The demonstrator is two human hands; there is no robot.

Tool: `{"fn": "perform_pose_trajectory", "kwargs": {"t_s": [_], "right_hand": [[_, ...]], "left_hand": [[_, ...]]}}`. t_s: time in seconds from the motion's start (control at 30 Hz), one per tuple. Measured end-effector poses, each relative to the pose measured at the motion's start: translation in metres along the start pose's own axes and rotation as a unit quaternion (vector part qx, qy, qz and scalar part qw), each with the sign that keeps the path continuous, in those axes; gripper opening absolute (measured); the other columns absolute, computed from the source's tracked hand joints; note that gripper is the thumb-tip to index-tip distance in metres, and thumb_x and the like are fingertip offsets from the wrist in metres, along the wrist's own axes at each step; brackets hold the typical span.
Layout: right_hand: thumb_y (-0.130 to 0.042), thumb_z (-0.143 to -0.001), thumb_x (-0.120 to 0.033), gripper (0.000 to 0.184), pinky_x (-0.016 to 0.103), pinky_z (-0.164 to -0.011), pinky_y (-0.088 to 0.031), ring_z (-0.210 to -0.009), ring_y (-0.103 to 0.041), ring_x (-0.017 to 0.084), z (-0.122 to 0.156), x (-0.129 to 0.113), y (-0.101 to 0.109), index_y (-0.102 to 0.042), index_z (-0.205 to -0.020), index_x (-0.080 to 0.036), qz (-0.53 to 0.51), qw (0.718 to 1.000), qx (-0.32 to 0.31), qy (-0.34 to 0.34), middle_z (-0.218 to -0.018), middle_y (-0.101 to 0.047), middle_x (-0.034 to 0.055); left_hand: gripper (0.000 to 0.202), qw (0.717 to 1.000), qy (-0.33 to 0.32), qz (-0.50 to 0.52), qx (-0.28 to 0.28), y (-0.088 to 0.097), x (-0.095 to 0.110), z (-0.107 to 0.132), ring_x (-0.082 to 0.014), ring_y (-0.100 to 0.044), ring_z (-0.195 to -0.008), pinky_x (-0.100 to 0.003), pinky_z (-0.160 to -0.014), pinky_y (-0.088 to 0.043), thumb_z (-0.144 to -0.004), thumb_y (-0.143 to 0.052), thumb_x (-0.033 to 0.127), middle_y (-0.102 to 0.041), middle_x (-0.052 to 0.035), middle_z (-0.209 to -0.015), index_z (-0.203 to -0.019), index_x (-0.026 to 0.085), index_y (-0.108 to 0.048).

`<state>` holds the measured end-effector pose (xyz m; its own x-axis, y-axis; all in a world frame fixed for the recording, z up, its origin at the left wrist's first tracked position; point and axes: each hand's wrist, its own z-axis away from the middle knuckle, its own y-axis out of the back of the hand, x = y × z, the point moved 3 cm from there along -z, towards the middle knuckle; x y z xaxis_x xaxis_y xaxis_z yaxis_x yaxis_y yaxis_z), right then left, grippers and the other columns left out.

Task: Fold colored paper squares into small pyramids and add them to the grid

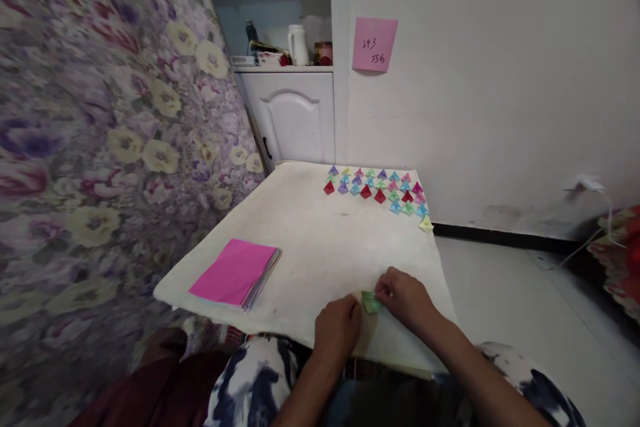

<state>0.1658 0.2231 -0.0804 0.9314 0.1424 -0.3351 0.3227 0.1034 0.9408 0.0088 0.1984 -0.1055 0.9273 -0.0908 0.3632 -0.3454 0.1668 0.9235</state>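
Note:
A small folded piece of green paper (371,302) lies near the front edge of the white-covered table (305,227). My right hand (406,297) pinches its right side between thumb and fingertips. Just left of the paper, my left hand (338,325) rests on the table with its fingers curled in, close against the paper's left edge. Whether those fingers grip anything is hidden. Rows of small folded paper pieces (380,195) in red, blue, green, purple, pink and yellow cover the far right corner.
A stack of coloured paper sheets (234,271), pink on top, lies at the table's left. Behind stands a white cabinet (300,117) with a white jug (298,45) on its shelf. A floral curtain (110,147) hangs at left; a pink note (375,45) is on the wall.

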Motion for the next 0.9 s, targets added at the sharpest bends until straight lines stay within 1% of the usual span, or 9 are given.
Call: {"fn": "perform_pose_trajectory", "kwargs": {"t_s": [0.13,0.23,0.33,0.47,0.6,0.67,0.73,0.83,0.9], "right_hand": [[-0.054,-0.076,-0.024,0.01,0.024,-0.061,-0.032,-0.077,-0.057,0.015,-0.001,-0.013,-0.009,-0.064,-0.075,-0.022,0.028,1.0,0.004,0.002,-0.084,-0.06,0.0015],[-0.049,-0.078,-0.023,0.014,0.026,-0.06,-0.032,-0.077,-0.058,0.017,-0.002,-0.015,-0.009,-0.062,-0.075,-0.021,0.05,0.999,0.013,-0.01,-0.086,-0.061,0.0033],[-0.044,-0.081,-0.024,0.017,0.028,-0.061,-0.034,-0.077,-0.06,0.02,-0.006,-0.009,-0.006,-0.061,-0.08,-0.021,0.068,0.996,0.024,-0.045,-0.087,-0.063,0.0056],[-0.047,-0.079,-0.024,0.016,0.029,-0.061,-0.035,-0.076,-0.062,0.023,-0.013,0.004,-0.009,-0.062,-0.081,-0.018,0.081,0.992,0.023,-0.095,-0.082,-0.066,0.009],[-0.047,-0.081,-0.032,0.021,0.03,-0.058,-0.036,-0.072,-0.062,0.025,-0.017,0.019,-0.008,-0.062,-0.078,-0.018,0.073,0.992,0.023,-0.105,-0.078,-0.067,0.011],[-0.043,-0.085,-0.036,0.027,0.03,-0.057,-0.035,-0.071,-0.061,0.024,-0.018,0.028,0.0,-0.062,-0.079,-0.018,0.066,0.993,0.033,-0.088,-0.077,-0.067,0.0103],[-0.04,-0.086,-0.028,0.023,0.028,-0.059,-0.036,-0.074,-0.06,0.021,-0.02,0.034,0.011,-0.061,-0.083,-0.018,0.057,0.996,0.043,-0.048,-0.082,-0.066,0.0085],[-0.046,-0.082,-0.015,0.017,0.024,-0.068,-0.037,-0.082,-0.057,0.016,-0.022,0.036,0.023,-0.062,-0.083,-0.019,0.038,0.997,0.031,0.059,-0.088,-0.064,0.004],[-0.05,-0.078,-0.01,0.018,0.022,-0.072,-0.037,-0.084,-0.055,0.014,-0.024,0.032,0.025,-0.064,-0.082,-0.021,0.028,0.99,0.006,0.137,-0.087,-0.064,0.0013]], "left_hand": [[0.024,1.0,-0.001,-0.003,-0.002,0.0,0.0,0.0,-0.0185,-0.062,-0.078,-0.026,-0.058,-0.032,-0.087,-0.038,0.031,-0.07,-0.0019,-0.083,-0.083,0.025,-0.061],[0.024,1.0,-0.003,-0.003,-0.002,0.001,-0.001,0.001,-0.0189,-0.062,-0.079,-0.026,-0.058,-0.032,-0.086,-0.038,0.031,-0.07,-0.0011,-0.083,-0.083,0.025,-0.06],[0.023,1.0,-0.003,-0.001,-0.003,0.003,-0.001,0.002,-0.0192,-0.062,-0.08,-0.026,-0.059,-0.033,-0.086,-0.038,0.031,-0.07,-0.0009,-0.084,-0.083,0.026,-0.06],[0.023,1.0,-0.002,0.004,-0.008,0.004,0.001,0.002,-0.0195,-0.062,-0.081,-0.027,-0.06,-0.034,-0.086,-0.037,0.03,-0.07,-0.001,-0.084,-0.082,0.025,-0.059],[0.022,1.0,-0.005,0.006,-0.011,0.005,0.003,0.0,-0.0201,-0.062,-0.082,-0.027,-0.061,-0.034,-0.086,-0.037,0.03,-0.07,-0.0011,-0.085,-0.083,0.025,-0.059],[0.022,1.0,-0.006,0.007,-0.014,0.004,0.003,0.0,-0.02,-0.062,-0.082,-0.027,-0.061,-0.034,-0.086,-0.038,0.03,-0.069,-0.0012,-0.085,-0.082,0.025,-0.059],[0.022,1.0,-0.008,0.007,-0.017,0.004,0.002,0.0,-0.0199,-0.062,-0.082,-0.027,-0.06,-0.034,-0.086,-0.038,0.03,-0.069,-0.0015,-0.085,-0.082,0.025,-0.059],[0.021,1.0,-0.013,0.009,-0.019,0.005,0.003,0.0,-0.0201,-0.062,-0.082,-0.027,-0.06,-0.033,-0.085,-0.038,0.029,-0.069,-0.0019,-0.084,-0.082,0.024,-0.059],[0.022,1.0,-0.015,0.01,-0.02,0.006,0.004,0.0,-0.02,-0.062,-0.081,-0.027,-0.059,-0.033,-0.085,-0.038,0.029,-0.069,-0.0018,-0.084,-0.081,0.024,-0.059]]}}
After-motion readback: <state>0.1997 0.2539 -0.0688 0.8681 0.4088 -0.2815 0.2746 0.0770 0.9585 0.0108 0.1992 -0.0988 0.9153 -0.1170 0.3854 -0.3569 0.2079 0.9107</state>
